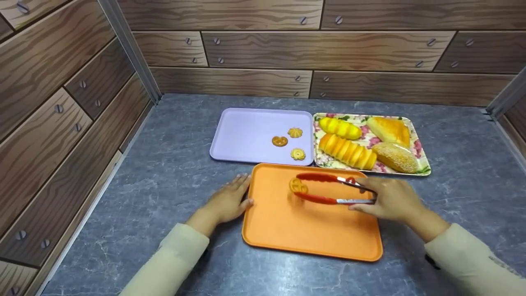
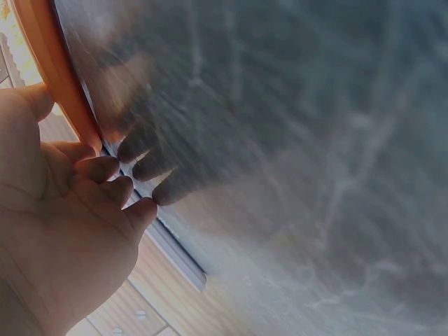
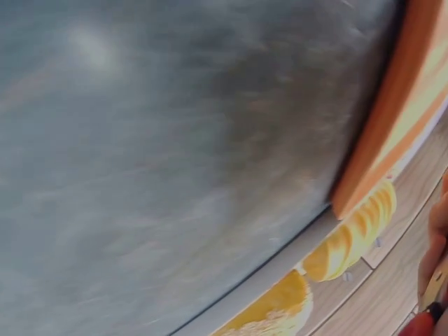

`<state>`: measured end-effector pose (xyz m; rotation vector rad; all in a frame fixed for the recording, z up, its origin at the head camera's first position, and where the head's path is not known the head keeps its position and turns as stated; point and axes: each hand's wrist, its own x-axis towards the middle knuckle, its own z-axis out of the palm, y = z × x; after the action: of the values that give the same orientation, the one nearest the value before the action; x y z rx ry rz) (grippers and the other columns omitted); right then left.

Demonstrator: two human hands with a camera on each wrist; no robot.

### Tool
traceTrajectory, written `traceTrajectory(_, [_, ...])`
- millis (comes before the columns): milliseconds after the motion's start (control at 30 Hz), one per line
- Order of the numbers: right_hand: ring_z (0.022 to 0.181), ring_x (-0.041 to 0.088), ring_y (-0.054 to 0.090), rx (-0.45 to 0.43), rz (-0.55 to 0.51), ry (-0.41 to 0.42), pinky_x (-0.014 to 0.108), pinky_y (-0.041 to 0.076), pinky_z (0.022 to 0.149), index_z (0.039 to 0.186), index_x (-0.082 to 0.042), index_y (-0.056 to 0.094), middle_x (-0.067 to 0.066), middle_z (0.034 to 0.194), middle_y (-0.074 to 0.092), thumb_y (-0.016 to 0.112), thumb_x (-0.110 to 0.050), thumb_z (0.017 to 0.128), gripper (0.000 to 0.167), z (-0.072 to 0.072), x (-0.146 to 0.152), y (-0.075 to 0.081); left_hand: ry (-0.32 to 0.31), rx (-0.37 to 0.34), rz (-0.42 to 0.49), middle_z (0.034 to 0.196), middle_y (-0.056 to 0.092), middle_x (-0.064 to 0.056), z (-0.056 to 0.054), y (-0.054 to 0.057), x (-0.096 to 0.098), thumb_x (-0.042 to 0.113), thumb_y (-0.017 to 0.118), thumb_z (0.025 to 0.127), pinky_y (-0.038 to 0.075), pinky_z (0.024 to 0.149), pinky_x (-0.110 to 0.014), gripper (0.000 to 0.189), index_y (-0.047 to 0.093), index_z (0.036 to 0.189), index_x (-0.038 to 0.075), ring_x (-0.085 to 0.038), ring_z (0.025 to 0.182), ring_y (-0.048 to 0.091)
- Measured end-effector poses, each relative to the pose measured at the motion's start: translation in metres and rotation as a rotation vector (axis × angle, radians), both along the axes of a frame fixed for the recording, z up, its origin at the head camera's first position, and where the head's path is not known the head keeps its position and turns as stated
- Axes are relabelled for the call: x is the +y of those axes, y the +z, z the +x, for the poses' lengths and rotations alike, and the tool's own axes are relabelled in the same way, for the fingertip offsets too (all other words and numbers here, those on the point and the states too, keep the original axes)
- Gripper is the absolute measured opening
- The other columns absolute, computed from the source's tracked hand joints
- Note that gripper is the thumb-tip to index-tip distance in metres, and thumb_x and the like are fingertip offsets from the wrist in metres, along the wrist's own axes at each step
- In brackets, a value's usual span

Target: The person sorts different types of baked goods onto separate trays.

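Observation:
My right hand grips a pair of metal tongs with red tips, held over the orange tray. Between the tips sits a small pretzel-shaped cookie, a shadow falling on the tray below it. At the tray's left edge, my left hand lies with fingers straight and its thumb at the rim. The left wrist view has that hand beside the orange rim. Only part of the right hand and a red bit of the tongs show in the right wrist view.
Behind the orange tray, a lilac tray carries a brown pretzel cookie and two pale cookies, one flower-shaped. To its right, a floral tray bears several breads, including a sliced loaf. Wood-patterned walls enclose the grey table.

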<state>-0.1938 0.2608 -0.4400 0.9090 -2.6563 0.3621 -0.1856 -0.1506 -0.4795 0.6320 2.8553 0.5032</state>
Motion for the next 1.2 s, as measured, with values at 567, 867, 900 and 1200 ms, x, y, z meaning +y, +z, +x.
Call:
traceTrajectory(567, [0.066, 0.031, 0.060, -0.090, 0.009, -0.202, 0.045, 0.045, 0.051, 0.118, -0.005, 0.068, 0.015, 0.092, 0.070, 0.068, -0.068, 0.072, 0.078, -0.038, -0.065, 0.014, 0.000, -0.011, 0.003, 0.154, 0.024, -0.014, 0.000, 0.001, 0.000, 0.039, 0.045, 0.100, 0.019, 0.112, -0.047, 0.066, 0.022, 0.151, 0.005, -0.031, 0.141, 0.018])
traceTrajectory(867, [0.059, 0.023, 0.052, -0.226, 0.028, -0.276, 0.036, 0.038, 0.048, 0.120, -0.004, 0.066, 0.002, 0.065, 0.058, 0.058, -0.077, 0.071, 0.089, -0.050, -0.083, 0.011, -0.004, -0.006, 0.006, 0.154, 0.024, -0.015, 0.000, 0.001, 0.000, 0.040, 0.045, 0.099, 0.020, 0.112, -0.048, 0.066, 0.023, 0.151, 0.005, -0.031, 0.141, 0.018])
traceTrajectory(900, [0.058, 0.022, 0.051, -0.235, 0.034, -0.283, 0.035, 0.037, 0.048, 0.118, -0.004, 0.067, 0.001, 0.062, 0.054, 0.056, -0.080, 0.070, 0.090, -0.051, -0.084, 0.011, -0.003, -0.006, 0.005, 0.154, 0.024, -0.015, 0.000, 0.001, 0.000, 0.040, 0.045, 0.099, 0.020, 0.112, -0.048, 0.066, 0.023, 0.151, 0.005, -0.031, 0.141, 0.018])
traceTrajectory(1200, [0.058, 0.024, 0.050, -0.289, 0.047, -0.329, 0.037, 0.036, 0.048, 0.108, -0.008, 0.069, -0.001, 0.058, 0.048, 0.061, -0.075, 0.071, 0.077, -0.057, -0.091, 0.008, -0.007, -0.003, 0.002, 0.154, 0.024, -0.015, 0.000, 0.001, 0.000, 0.038, 0.045, 0.100, 0.020, 0.112, -0.047, 0.066, 0.022, 0.151, 0.004, -0.031, 0.141, 0.018])
